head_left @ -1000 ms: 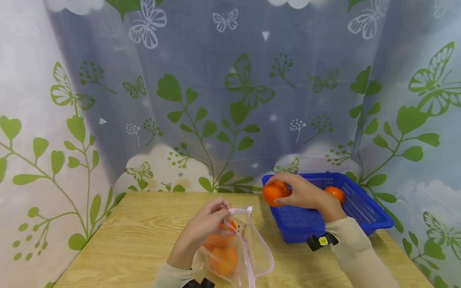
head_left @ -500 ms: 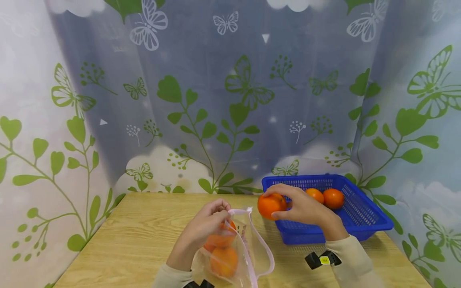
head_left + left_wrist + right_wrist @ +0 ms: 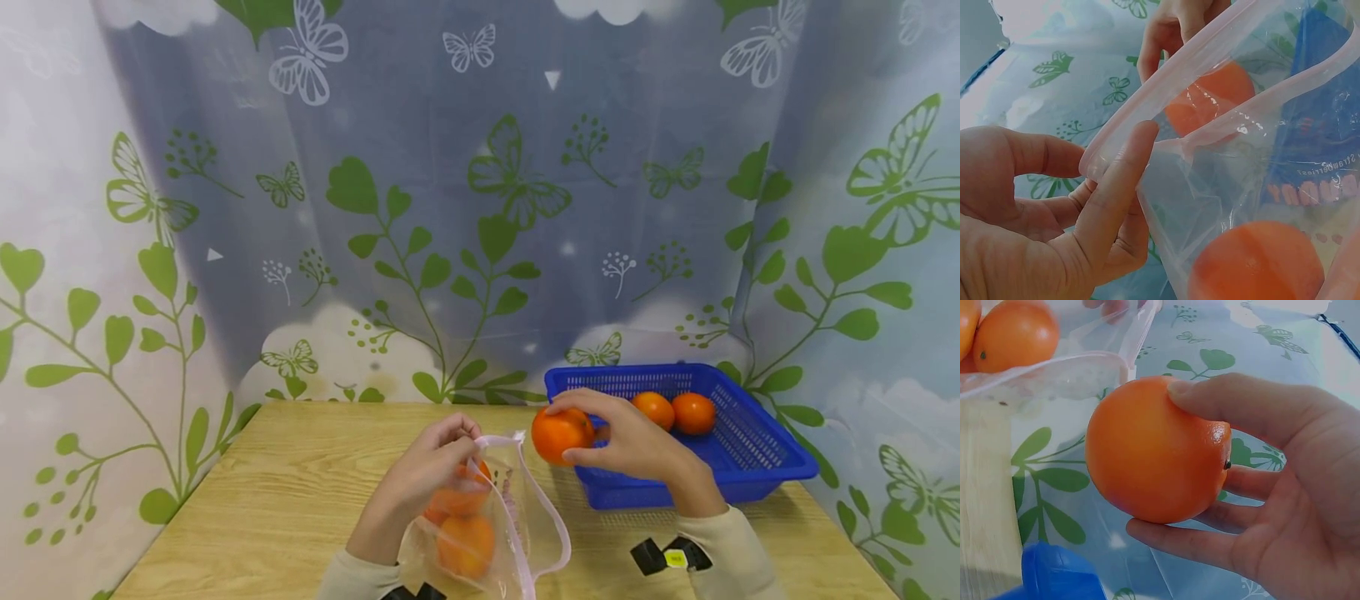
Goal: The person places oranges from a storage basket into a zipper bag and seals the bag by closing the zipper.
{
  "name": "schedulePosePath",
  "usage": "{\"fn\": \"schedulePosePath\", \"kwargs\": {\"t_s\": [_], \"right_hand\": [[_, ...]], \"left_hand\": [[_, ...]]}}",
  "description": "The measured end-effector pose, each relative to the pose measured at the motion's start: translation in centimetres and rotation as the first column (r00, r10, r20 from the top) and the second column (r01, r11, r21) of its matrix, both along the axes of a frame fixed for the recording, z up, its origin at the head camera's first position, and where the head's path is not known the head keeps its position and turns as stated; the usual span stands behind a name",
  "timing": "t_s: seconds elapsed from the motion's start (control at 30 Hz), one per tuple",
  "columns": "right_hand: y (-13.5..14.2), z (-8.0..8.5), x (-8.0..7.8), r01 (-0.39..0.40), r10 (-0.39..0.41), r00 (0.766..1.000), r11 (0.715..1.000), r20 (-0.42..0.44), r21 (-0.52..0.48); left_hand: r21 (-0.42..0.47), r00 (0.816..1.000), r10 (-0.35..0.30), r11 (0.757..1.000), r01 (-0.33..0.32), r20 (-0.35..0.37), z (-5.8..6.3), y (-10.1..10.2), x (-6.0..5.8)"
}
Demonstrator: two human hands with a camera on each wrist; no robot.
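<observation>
"Orange (image 3: 561,435) first, the held one: which way does it lie from the grasp?"

"On my head feed it sits at 9 o'clock from the person's right grip (image 3: 633,437), out at the fingertips and up off the desk (image 3: 315,483). That grip is curled round it, thumb on one side, fingers on the other. No long axis to mind, since the fruit is near round; on the right wrist view its stem end faces the palm."

"And what do you reckon the next move hangs on?"

"How that orange lies to the mouth of the clear zip bag (image 3: 1204,194), I judge. From the orange, the pink rim (image 3: 1166,85) runs from 9 round to 6 o'clock, just beside; whether they touch I cannot tell. The left grip (image 3: 431,467) lies farther out at 9 o'clock, pinching that rim, so the right is nearer the fruit."

"Counts?"

"One orange in the right grip. Two loose oranges (image 3: 694,414) show in the blue mesh basket (image 3: 637,496), at 3 o'clock from the held one; the right fingers block part of my view. At least two bagged oranges (image 3: 467,546) show through the film; I can't give an exact number. One bag, one basket."
</observation>
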State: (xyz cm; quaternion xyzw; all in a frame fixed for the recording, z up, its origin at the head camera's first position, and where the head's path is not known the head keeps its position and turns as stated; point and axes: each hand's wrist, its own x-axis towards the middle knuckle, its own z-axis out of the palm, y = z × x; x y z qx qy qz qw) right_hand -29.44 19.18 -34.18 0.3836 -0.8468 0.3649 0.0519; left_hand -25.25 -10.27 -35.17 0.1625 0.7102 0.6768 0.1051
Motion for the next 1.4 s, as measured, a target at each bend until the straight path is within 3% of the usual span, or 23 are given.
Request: {"fn": "schedulePosePath", "kwargs": {"t_s": [0.33, 1.07, 1.4], "right_hand": [[-0.4, -0.2, 0.9, -0.027, 0.026, 1.0, 0.999, -0.014, -0.037], [-0.8, -0.3, 2.9, -0.111, 0.111, 0.994, 0.993, 0.017, -0.035], [-0.7, -0.1, 3.7, -0.111, 0.111, 0.993, 0.994, 0.032, -0.008]], "left_hand": [[-0.008, 1.0, -0.011, 1.0, 0.011, 0.01, 0.0, 0.0, 0.0], [-0.01, 1.0, 0.014, 1.0, -0.014, 0.004, -0.2, 0.2, -0.1], [-0.014, 1.0, 0.018, 1.0, -0.017, 0.012, -0.3, 0.2, -0.1]]}}
